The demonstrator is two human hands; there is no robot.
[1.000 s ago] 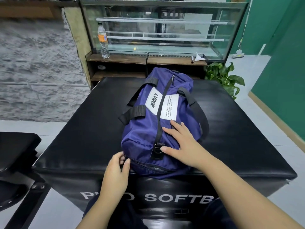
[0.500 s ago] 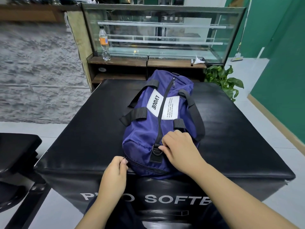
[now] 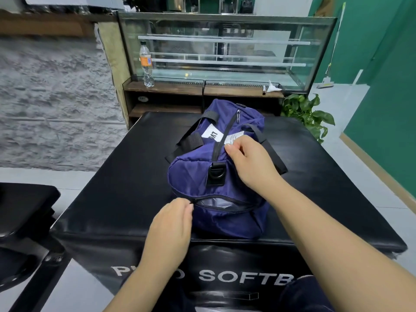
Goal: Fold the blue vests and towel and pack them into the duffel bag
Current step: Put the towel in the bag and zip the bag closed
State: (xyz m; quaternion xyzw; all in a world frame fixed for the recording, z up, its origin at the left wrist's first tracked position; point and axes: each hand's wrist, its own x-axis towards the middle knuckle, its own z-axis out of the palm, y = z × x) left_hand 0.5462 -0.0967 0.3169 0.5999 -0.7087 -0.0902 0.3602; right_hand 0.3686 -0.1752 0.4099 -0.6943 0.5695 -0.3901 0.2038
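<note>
One navy-blue fabric duffel bag with black webbing straps (image 3: pixel 225 176) lies lengthwise on the black padded surface (image 3: pixel 121 199), its near end at the front edge. The right hand (image 3: pixel 249 163) sits on top of the bag beside the black top zipper, fingers curled, its grip pinching the bag's cloth just right of the zipper line. The left hand (image 3: pixel 171 226) is at the bag's near left corner, fingers bunched in a pinching grip at the left end of the curved end-pocket zipper, whose slit shows grey lining. One black D-ring buckle (image 3: pixel 216 174) hangs between the two hands. Two white patches lie either side of the top zipper; the left reads "LV", the rest hidden, and the right one's small print is illegible. The surface's front face shows white letters "SOFTB".
</note>
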